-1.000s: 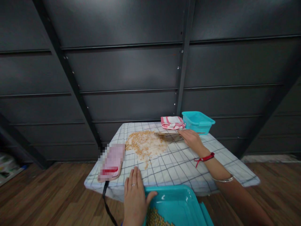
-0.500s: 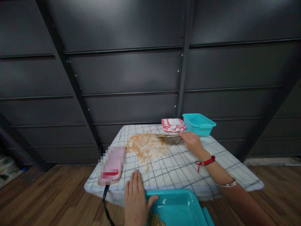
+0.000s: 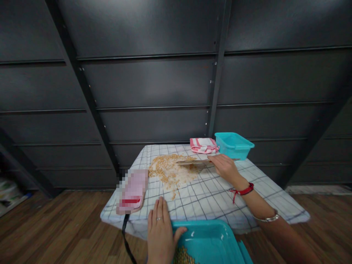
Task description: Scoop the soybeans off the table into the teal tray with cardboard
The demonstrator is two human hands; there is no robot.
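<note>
My right hand grips a long, thin, flat tool, light brown, whose kind I cannot make out. Its far end lies over a spread of yellow soybean-like beans mixed with fine whitish grains. My left hand rests at the table's front edge, fingers stretched out, thumb over the left rim of a teal tray. Inside that tray, at its lower left, sit small greenish-brown beans; the tray's near part is cut off by the frame.
A checked white cloth covers the table. A pink phone-like object, partly pixelated, lies left with a black strap. At the back are a folded red-and-white cloth and a turquoise basin, before a dark panelled wall.
The flat tool in my right hand has shifted slightly towards me and left, its far end lower over the beans. My left hand stays by the tray.
</note>
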